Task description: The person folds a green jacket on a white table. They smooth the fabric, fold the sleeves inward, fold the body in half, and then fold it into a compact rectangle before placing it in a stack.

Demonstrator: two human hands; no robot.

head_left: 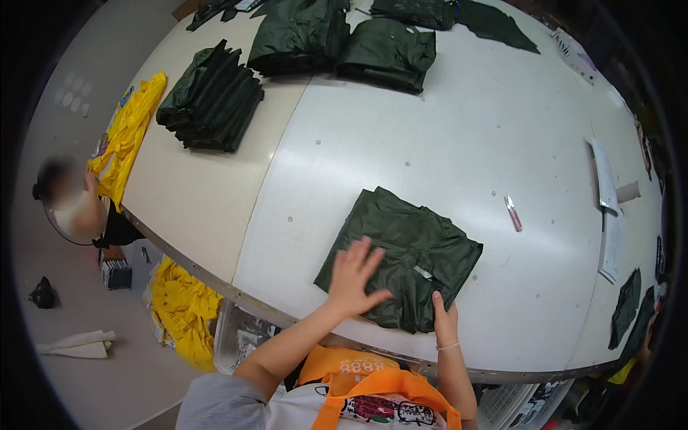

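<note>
A folded dark green garment (401,236) of thin, shiny cloth lies near the front edge of the table, with a small pale tag (423,272) on its top. My left hand (350,282) rests on its left part, fingers spread and holding nothing. At the near right corner my right hand (444,317) grips the garment's edge: the thumb is on top, and the other fingers are mostly hidden. A bracelet circles my right wrist.
Thread snips (513,213) lie to the right. Dark green stacks (211,100) stand at the far left and far middle (387,54). Papers (608,208) lie along the right side. Another person handles yellow cloth (132,136) at the left edge; more yellow cloth (183,308) is below the table.
</note>
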